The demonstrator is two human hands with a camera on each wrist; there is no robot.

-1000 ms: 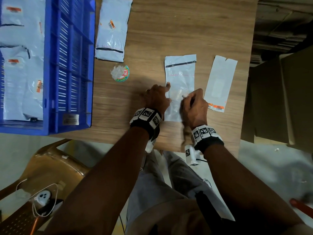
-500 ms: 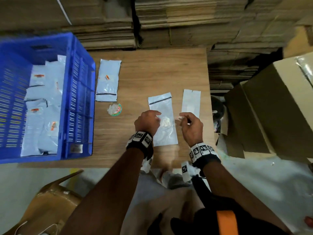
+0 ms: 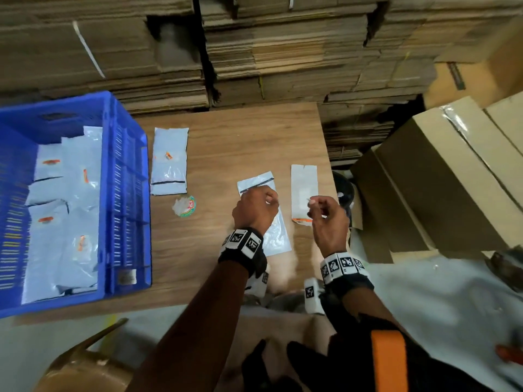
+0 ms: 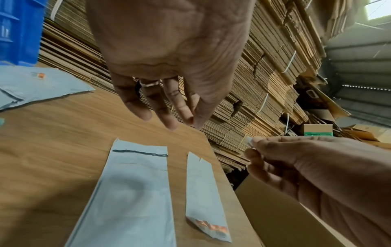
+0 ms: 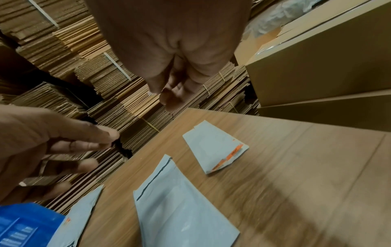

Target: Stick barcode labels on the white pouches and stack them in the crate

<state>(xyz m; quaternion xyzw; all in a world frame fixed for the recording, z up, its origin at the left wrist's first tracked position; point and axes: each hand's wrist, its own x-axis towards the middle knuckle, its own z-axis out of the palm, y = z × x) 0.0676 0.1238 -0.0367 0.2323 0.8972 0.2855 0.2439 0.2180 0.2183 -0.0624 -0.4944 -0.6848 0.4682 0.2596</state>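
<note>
A white pouch [image 3: 278, 239] [image 4: 131, 192] lies flat on the wooden table [image 3: 226, 142], black seal line at its far end. My left hand [image 3: 268, 200] [image 4: 180, 120] hovers just above its upper half, fingers hanging loosely, nothing visible in them. To the right, my right hand [image 3: 312, 203] [image 4: 249, 145] is raised off the table and pinches a small white barcode label [image 4: 248, 141] between thumb and forefinger. The white backing strip [image 3: 304, 188] [image 5: 213, 147] with an orange end lies beside the pouch. The blue crate [image 3: 127, 193] at the left holds several labelled pouches [image 3: 70, 222].
Another labelled pouch [image 3: 169, 159] lies next to the crate, with a crumpled scrap on a round sticker [image 3: 184, 206] below it. Stacks of flat cardboard [image 3: 283, 52] rise behind the table. Brown cartons [image 3: 438, 179] stand close to the right edge. A brown chair [image 3: 85, 363] is at lower left.
Both hands have lifted off the pouch they were pressing. My right hand has drawn away to the right with the small label. The head view has tilted up.
</note>
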